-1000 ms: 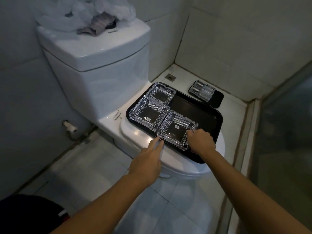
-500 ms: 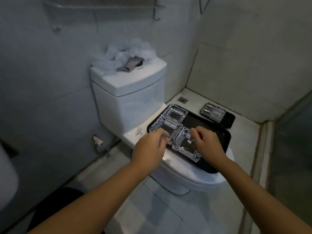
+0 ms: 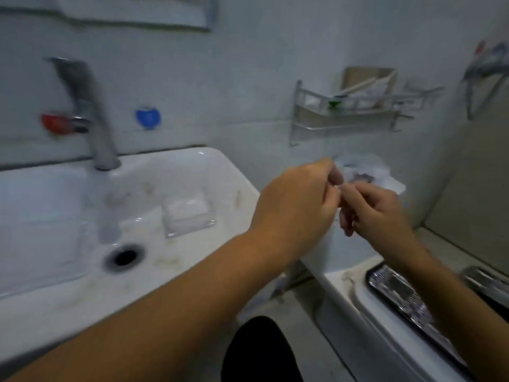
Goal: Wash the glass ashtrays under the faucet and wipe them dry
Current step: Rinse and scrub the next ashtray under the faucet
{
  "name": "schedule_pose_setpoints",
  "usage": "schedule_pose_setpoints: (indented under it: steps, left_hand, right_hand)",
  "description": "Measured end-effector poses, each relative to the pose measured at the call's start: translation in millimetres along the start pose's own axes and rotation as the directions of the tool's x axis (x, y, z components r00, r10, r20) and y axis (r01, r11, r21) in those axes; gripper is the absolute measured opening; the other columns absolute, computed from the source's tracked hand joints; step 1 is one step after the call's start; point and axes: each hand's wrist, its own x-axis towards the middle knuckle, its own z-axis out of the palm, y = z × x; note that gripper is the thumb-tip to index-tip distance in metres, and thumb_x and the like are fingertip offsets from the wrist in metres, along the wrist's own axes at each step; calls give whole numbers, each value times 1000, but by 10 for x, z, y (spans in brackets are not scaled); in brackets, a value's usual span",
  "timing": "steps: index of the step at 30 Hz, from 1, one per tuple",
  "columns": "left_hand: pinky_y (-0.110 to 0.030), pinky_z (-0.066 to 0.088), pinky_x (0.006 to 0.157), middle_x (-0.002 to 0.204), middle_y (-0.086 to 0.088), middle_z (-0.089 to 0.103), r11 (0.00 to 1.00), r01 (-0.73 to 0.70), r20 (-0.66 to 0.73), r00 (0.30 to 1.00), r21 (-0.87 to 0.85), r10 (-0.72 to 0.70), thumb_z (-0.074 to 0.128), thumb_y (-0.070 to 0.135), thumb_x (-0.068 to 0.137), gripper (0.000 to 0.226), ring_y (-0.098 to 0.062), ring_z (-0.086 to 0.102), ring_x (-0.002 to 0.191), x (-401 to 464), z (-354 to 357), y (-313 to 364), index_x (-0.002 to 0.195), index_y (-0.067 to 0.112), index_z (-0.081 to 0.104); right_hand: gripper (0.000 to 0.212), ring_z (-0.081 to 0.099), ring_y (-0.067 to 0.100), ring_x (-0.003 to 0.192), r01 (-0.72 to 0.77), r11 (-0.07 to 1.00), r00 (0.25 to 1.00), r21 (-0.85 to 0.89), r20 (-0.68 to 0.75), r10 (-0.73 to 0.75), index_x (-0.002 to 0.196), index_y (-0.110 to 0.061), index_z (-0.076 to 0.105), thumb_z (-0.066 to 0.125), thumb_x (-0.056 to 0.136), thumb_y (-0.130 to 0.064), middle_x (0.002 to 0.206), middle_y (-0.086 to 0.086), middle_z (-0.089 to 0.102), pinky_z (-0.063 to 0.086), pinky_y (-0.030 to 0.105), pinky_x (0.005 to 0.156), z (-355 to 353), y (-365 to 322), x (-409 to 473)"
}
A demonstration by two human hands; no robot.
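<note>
- The left hand (image 3: 298, 199) and the right hand (image 3: 378, 213) are raised together in the air, past the right edge of the white ceramic sink (image 3: 192, 260), their curled fingertips meeting.
- Motion blur hides what lies between the fingers; whether either hand grips a clear glass ashtray I cannot tell.
- One square clear glass ashtray (image 3: 187, 215) lies in the sink basin, right of the round dark drain (image 3: 124, 257) and well apart from both hands.
- More cut-glass ashtrays (image 3: 396, 292) sit on the black plastic tray (image 3: 370, 282) on the white toilet lid (image 3: 360, 304), at the lower right; the right forearm crosses over them and the picture's edge cuts the tray off.
- The grey metal faucet (image 3: 91, 117) stands at the sink's back edge, water running down from it toward the drain.
- A red knob (image 3: 56, 122) and a blue knob (image 3: 148, 118) are on the wall behind.
- A metal wall shelf (image 3: 347, 117) holding blurred toiletries hangs above the hands; crumpled white cloth (image 3: 363, 168) shows just behind the fingertips.
</note>
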Motion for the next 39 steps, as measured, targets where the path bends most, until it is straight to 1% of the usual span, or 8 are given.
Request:
schedule_pose_setpoints:
  steps: [6, 10, 13, 16, 19, 22, 34, 39]
  left_hand:
    - [-37, 53, 82, 101, 1, 71, 913, 314, -99, 949, 262, -298, 51, 23, 96, 18, -20, 64, 88, -331, -966, -792, 105, 23, 67]
    - [-36, 54, 74, 81, -5, 64, 749, 607, -77, 788, 264, -612, 54, 25, 95, 19, -26, 64, 79, -481, -1240, -1489, 82, 13, 61]
    - [-29, 43, 67, 75, -4, 55, 650, 688, -19, 691, 321, -722, 51, 30, 99, 30, -23, 58, 75, -536, -1228, -1849, 74, 12, 52]
    - [-27, 43, 75, 101, -11, 63, 602, 708, 44, 633, 370, -773, 46, 31, 103, 28, -28, 62, 92, -524, -1116, -2027, 108, 7, 58]
    - [-30, 49, 80, 88, -12, 61, 590, 730, 68, 607, 345, -792, 43, 33, 103, 32, -31, 64, 88, -454, -1021, -2127, 109, 5, 57]
    - [-29, 47, 84, 115, -15, 64, 582, 736, 54, 603, 347, -796, 53, 32, 99, 34, -31, 61, 108, -379, -980, -2170, 118, 4, 57]
    - [-30, 45, 57, 84, -4, 49, 573, 773, -47, 605, 272, -795, 61, 21, 95, 22, -22, 56, 72, -529, -1127, -2097, 86, 15, 42]
    - [-20, 48, 44, 70, -8, 60, 547, 798, -111, 586, 253, -803, 64, 22, 92, 25, -18, 63, 56, -588, -1411, -2066, 73, 13, 50]
  right_hand:
    - [35, 51, 17, 45, 73, 996, 987, -52, 147, -65, 72, -8, 65, 53, 103, -21, 53, 5, 61, 41, 26, 50, 929, -681, 491]
    - [30, 57, 9, 42, 52, 953, 953, -299, 300, 42, 73, -12, 68, 55, 98, -23, 55, 1, 67, 44, 23, 50, 1619, -841, 827]
    - [29, 70, 23, 57, 34, 895, 930, -444, 342, 134, 79, -2, 71, 54, 93, -20, 67, 10, 73, 55, 29, 60, 2057, -824, 1089]
    - [26, 68, 25, 54, -59, 916, 942, -397, 281, 183, 79, 3, 72, 56, 90, -14, 69, 15, 74, 54, 26, 59, 2305, -678, 1313]
    - [27, 65, 23, 54, -132, 934, 964, -331, 177, 199, 83, 3, 71, 56, 94, -17, 76, 18, 73, 54, 25, 55, 2399, -487, 1378]
    - [28, 67, 33, 62, -102, 935, 970, -341, 173, 169, 80, 3, 70, 56, 94, -17, 73, 18, 71, 61, 40, 66, 2420, -295, 1341]
    - [23, 53, 22, 77, -40, 888, 938, -459, 288, 192, 82, -10, 56, 54, 99, -25, 85, 8, 59, 41, 32, 71, 2482, -289, 1227]
    - [56, 60, 22, 82, -268, 888, 806, -373, 418, 419, 103, -8, 60, 28, 105, -54, 98, 11, 62, 49, 34, 82, 2598, -474, 1007]
